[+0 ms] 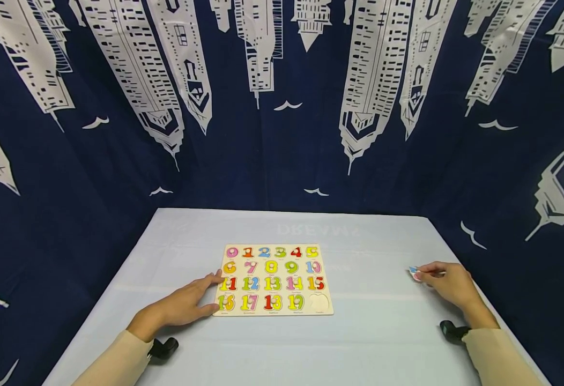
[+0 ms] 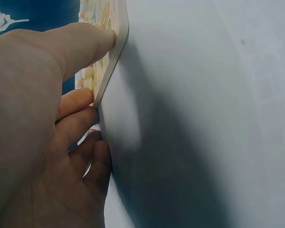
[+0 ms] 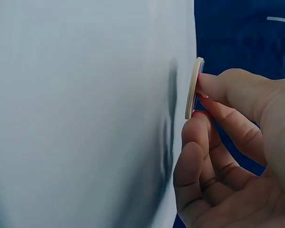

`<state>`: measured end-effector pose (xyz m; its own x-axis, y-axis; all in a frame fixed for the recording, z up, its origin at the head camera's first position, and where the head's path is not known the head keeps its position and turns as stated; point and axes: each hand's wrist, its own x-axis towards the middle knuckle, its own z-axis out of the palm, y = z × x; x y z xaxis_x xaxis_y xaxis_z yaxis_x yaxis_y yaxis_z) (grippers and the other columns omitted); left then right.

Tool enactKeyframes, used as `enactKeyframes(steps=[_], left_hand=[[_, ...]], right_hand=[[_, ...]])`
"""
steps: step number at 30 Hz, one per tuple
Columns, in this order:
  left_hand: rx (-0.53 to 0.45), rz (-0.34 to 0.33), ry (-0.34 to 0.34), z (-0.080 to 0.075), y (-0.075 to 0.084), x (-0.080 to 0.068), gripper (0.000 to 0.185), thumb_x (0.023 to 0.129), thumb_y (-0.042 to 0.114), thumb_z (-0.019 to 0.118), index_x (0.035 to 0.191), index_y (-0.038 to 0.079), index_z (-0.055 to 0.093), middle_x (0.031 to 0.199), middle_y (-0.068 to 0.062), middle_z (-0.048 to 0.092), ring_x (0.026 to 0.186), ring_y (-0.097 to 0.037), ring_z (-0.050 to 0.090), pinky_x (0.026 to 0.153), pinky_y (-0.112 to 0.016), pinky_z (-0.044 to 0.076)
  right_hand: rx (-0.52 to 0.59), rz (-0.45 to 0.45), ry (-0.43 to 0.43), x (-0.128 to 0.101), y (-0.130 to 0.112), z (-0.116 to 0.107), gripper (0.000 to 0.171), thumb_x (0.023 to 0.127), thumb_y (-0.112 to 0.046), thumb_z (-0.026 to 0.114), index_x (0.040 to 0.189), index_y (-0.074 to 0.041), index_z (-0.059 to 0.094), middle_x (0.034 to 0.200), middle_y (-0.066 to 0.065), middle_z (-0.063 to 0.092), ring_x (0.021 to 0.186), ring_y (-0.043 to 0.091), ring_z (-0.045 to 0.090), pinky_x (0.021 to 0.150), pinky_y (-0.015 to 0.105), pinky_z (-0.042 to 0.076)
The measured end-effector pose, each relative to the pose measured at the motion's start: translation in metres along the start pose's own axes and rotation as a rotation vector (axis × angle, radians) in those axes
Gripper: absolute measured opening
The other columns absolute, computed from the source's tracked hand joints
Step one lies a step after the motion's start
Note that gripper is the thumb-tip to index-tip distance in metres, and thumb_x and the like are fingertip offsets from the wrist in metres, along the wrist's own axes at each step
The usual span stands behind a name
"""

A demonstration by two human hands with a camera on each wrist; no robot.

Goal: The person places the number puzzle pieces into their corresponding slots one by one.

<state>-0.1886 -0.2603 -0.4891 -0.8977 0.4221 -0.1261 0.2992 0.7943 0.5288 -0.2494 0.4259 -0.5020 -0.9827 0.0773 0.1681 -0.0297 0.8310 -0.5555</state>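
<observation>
- The head view shows a pale table (image 1: 373,332) backed by a dark blue curtain (image 1: 243,171) printed with white towers; neither wrist view shows this whole layout.
- The left hand (image 1: 185,306) lies flat by the left edge of a wooden number board (image 1: 274,280), fingers straight and fairly spread, fingertips touching the board's left side.
- The left wrist view adds what the head view cannot: the thumb (image 2: 80,45) presses on the board (image 2: 115,52) from above while the other fingers (image 2: 76,102) meet its thin edge. It shows only a sliver of the board; the numbers there are too blurred to read.
- The board sits near the middle of the table, filled with coloured numbers; the slot at its near right corner (image 1: 319,302) is bare.
- The right hand (image 1: 448,284) is near the table's right edge, well apart from the board, pinching a small flat piece (image 1: 414,273).
- The right wrist view shows that piece (image 3: 194,88) edge-on between thumb and fingertips, at the surface; its face is hidden, so its number cannot be told.
- Both forearms are cut off by the lower frame.
</observation>
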Motion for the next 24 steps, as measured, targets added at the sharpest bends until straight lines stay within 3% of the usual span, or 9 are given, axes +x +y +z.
enactKeyframes(steps=[6, 13, 19, 24], left_hand=[[-0.002, -0.004, -0.004, 0.0, 0.0, 0.0, 0.076, 0.11, 0.039, 0.081, 0.174, 0.016, 0.047, 0.191, -0.021, 0.035, 0.175, -0.051, 0.038, 0.141, -0.074, 0.035], [-0.007, -0.012, -0.014, 0.0, 0.0, 0.0, 0.075, 0.11, 0.039, 0.081, 0.174, 0.016, 0.047, 0.192, -0.019, 0.035, 0.176, -0.049, 0.038, 0.141, -0.073, 0.035], [-0.003, -0.006, -0.011, 0.0, 0.001, 0.0, 0.075, 0.11, 0.038, 0.081, 0.174, 0.015, 0.048, 0.191, -0.021, 0.035, 0.175, -0.05, 0.038, 0.141, -0.073, 0.035], [-0.002, 0.004, -0.009, -0.001, 0.002, -0.001, 0.074, 0.11, 0.037, 0.081, 0.173, 0.014, 0.048, 0.19, -0.022, 0.035, 0.174, -0.051, 0.039, 0.14, -0.074, 0.035]], right_hand=[[0.045, -0.079, -0.033, -0.002, -0.03, 0.009, 0.02, 0.104, -0.023, 0.09, 0.114, -0.005, 0.089, 0.098, 0.01, 0.089, 0.078, 0.007, 0.073, 0.063, 0.025, 0.054], [0.066, -0.171, -0.115, -0.008, -0.08, 0.024, 0.022, 0.103, -0.025, 0.092, 0.117, -0.009, 0.089, 0.112, 0.013, 0.086, 0.09, 0.016, 0.072, 0.065, 0.026, 0.055], [0.111, -0.323, -0.174, -0.015, -0.125, 0.047, 0.01, 0.1, -0.015, 0.094, 0.108, -0.015, 0.089, 0.112, 0.004, 0.083, 0.09, 0.011, 0.069, 0.069, 0.024, 0.057], [0.123, -0.434, -0.27, -0.022, -0.156, 0.066, 0.013, 0.098, -0.009, 0.094, 0.106, -0.018, 0.088, 0.107, -0.004, 0.081, 0.087, 0.005, 0.065, 0.072, 0.021, 0.056]])
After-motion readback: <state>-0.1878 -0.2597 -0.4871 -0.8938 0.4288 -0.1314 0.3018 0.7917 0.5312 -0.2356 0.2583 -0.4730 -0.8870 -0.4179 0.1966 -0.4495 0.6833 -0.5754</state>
